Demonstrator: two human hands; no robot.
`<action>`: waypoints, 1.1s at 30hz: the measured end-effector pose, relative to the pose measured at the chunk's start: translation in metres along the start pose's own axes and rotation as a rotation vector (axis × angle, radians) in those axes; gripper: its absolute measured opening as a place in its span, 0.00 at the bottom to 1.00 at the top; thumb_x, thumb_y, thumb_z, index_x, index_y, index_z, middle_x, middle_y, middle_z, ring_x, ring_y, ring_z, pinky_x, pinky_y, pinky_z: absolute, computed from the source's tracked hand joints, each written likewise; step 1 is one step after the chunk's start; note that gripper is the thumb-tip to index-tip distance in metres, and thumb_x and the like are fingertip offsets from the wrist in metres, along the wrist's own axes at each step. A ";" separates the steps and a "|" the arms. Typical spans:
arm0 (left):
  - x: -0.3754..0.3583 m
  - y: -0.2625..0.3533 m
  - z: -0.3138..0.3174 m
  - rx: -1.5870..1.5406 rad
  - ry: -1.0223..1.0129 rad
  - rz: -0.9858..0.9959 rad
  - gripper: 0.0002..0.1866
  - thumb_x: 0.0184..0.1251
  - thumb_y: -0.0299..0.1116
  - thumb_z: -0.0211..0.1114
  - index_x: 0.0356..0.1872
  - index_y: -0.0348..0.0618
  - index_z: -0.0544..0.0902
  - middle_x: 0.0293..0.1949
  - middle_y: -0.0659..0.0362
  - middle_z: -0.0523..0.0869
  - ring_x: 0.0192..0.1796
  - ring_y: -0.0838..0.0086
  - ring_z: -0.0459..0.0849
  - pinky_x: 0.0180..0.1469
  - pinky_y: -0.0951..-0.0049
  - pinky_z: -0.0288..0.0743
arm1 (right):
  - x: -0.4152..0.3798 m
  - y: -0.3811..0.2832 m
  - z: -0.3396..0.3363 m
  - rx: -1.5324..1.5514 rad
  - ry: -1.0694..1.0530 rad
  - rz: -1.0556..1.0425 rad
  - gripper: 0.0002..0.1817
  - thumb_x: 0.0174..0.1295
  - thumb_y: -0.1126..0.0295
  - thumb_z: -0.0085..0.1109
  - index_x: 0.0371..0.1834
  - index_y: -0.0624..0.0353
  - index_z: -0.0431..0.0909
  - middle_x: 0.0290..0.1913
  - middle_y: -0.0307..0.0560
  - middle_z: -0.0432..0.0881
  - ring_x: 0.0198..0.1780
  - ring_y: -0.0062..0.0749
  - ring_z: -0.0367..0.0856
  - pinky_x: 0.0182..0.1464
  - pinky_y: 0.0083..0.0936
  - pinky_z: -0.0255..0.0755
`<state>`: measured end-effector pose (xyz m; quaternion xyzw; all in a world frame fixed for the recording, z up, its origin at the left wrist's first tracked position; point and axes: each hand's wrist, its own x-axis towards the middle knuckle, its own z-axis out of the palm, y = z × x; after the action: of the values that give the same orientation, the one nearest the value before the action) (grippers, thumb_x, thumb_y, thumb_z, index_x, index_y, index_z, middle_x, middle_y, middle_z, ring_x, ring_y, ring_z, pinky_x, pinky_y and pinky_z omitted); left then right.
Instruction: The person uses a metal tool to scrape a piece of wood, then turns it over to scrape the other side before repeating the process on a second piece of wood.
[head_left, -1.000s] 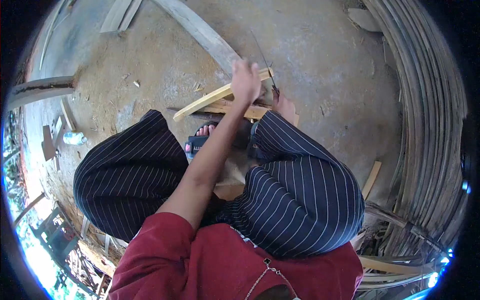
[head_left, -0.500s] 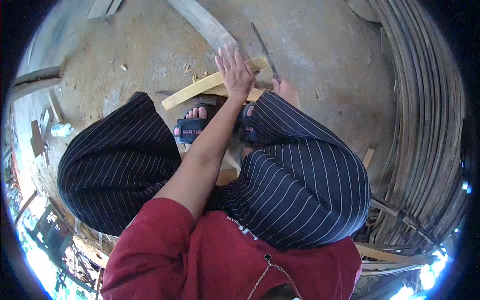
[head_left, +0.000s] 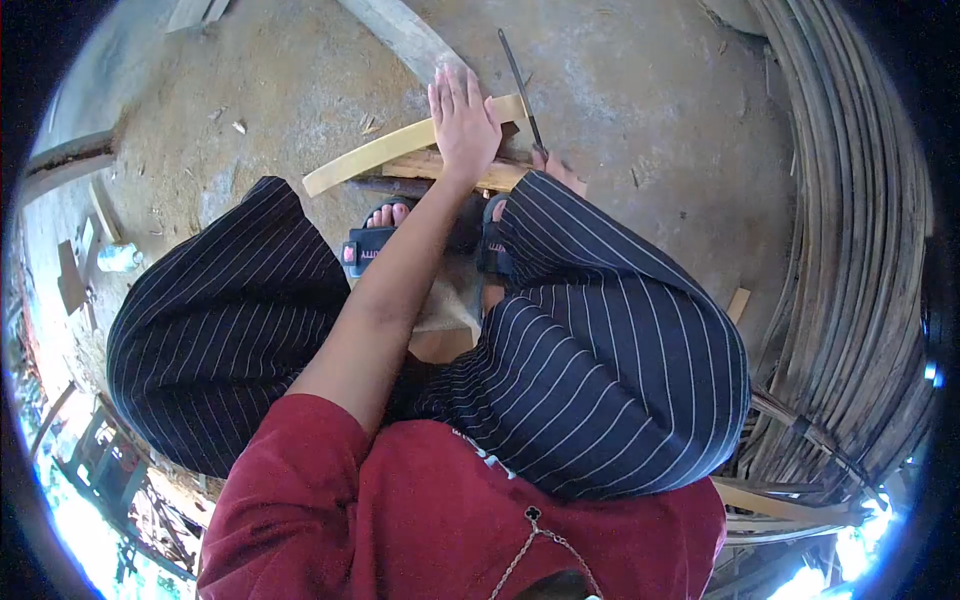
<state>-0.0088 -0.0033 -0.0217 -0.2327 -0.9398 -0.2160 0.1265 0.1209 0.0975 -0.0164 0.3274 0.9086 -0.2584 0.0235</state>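
My left hand point(head_left: 467, 138) lies flat across a pale wooden strip point(head_left: 365, 158), palm down and fingers stretched out, near the strip's right part. My right hand point(head_left: 562, 176) is closed around the near end of a long, narrow dark blade point(head_left: 518, 84), partly hidden behind my right knee. The blade points away from me and crosses the right end of the strip. Under the strip, in front of my feet, lies a rougher piece of wood point(head_left: 425, 166). My black sandals point(head_left: 370, 240) stand just behind it.
A grey plank point(head_left: 405, 35) lies on the stained concrete floor ahead of me. Long stacked strips point(head_left: 850, 200) curve along the right side. On the left are a clear plastic bottle point(head_left: 120, 258) and a dark-edged timber point(head_left: 70, 155). Small wood chips point(head_left: 370, 125) are scattered about.
The strip and my left hand on it have shifted slightly away from me and to the left. The blade has also moved a little left and away, still in my right hand.
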 end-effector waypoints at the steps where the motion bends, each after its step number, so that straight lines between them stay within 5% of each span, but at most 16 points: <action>1: 0.001 0.002 0.001 0.034 -0.007 0.005 0.27 0.68 0.40 0.47 0.63 0.34 0.69 0.67 0.37 0.62 0.71 0.48 0.57 0.74 0.54 0.41 | 0.000 0.003 0.005 -0.013 -0.008 0.005 0.18 0.68 0.53 0.45 0.38 0.58 0.70 0.23 0.65 0.79 0.29 0.59 0.81 0.30 0.51 0.74; 10: 0.001 0.004 0.004 0.086 -0.065 -0.039 0.27 0.70 0.42 0.44 0.65 0.38 0.67 0.69 0.38 0.59 0.72 0.48 0.55 0.73 0.53 0.40 | 0.003 0.011 0.024 -0.017 -0.079 0.129 0.20 0.68 0.50 0.46 0.39 0.57 0.71 0.22 0.61 0.79 0.29 0.56 0.82 0.30 0.50 0.74; 16: 0.001 0.007 0.001 0.091 -0.143 -0.060 0.29 0.71 0.45 0.41 0.69 0.39 0.61 0.70 0.35 0.54 0.73 0.43 0.49 0.71 0.42 0.35 | 0.004 0.007 0.017 -0.024 -0.150 0.129 0.20 0.68 0.49 0.45 0.42 0.56 0.73 0.26 0.61 0.80 0.32 0.56 0.82 0.33 0.49 0.75; 22: 0.021 0.024 0.023 -0.059 -0.017 -0.437 0.36 0.66 0.44 0.49 0.70 0.31 0.53 0.69 0.26 0.44 0.71 0.30 0.35 0.67 0.33 0.24 | 0.004 -0.002 0.011 -0.043 -0.175 0.173 0.21 0.68 0.48 0.43 0.44 0.55 0.74 0.31 0.61 0.81 0.36 0.57 0.82 0.37 0.50 0.74; 25: 0.020 0.029 0.023 0.014 -0.029 -0.401 0.37 0.64 0.41 0.50 0.69 0.28 0.52 0.69 0.27 0.44 0.72 0.32 0.34 0.66 0.32 0.24 | 0.003 -0.004 0.009 -0.049 -0.189 0.199 0.21 0.68 0.48 0.42 0.44 0.54 0.74 0.34 0.61 0.81 0.38 0.58 0.81 0.39 0.50 0.74; 33: 0.018 0.032 0.018 0.009 -0.047 -0.303 0.39 0.60 0.38 0.50 0.68 0.24 0.51 0.69 0.27 0.44 0.74 0.38 0.36 0.72 0.45 0.24 | 0.011 -0.014 0.005 -0.064 -0.239 0.292 0.23 0.68 0.47 0.40 0.47 0.53 0.75 0.41 0.62 0.81 0.44 0.59 0.80 0.45 0.51 0.74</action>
<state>-0.0109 0.0371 -0.0207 -0.0925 -0.9678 -0.2228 0.0716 0.1030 0.0921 -0.0164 0.4220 0.8499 -0.2602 0.1787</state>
